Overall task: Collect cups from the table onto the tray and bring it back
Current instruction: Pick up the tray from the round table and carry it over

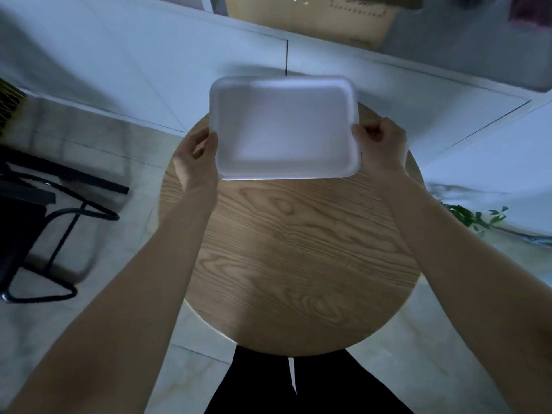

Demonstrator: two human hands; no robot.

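A white rectangular foam tray (283, 128) is held over the far part of a round wooden table (292, 252). My left hand (195, 158) grips the tray's left edge and my right hand (380, 144) grips its right edge. Nothing lies in the tray. No cup shows anywhere in the view. The tray looks slightly blurred.
A black metal-framed chair (44, 222) stands on the tiled floor to the left. White wall panels (149, 70) run behind the table. A cardboard box (313, 16) sits at the top, and green plant leaves (475, 218) show at the right.
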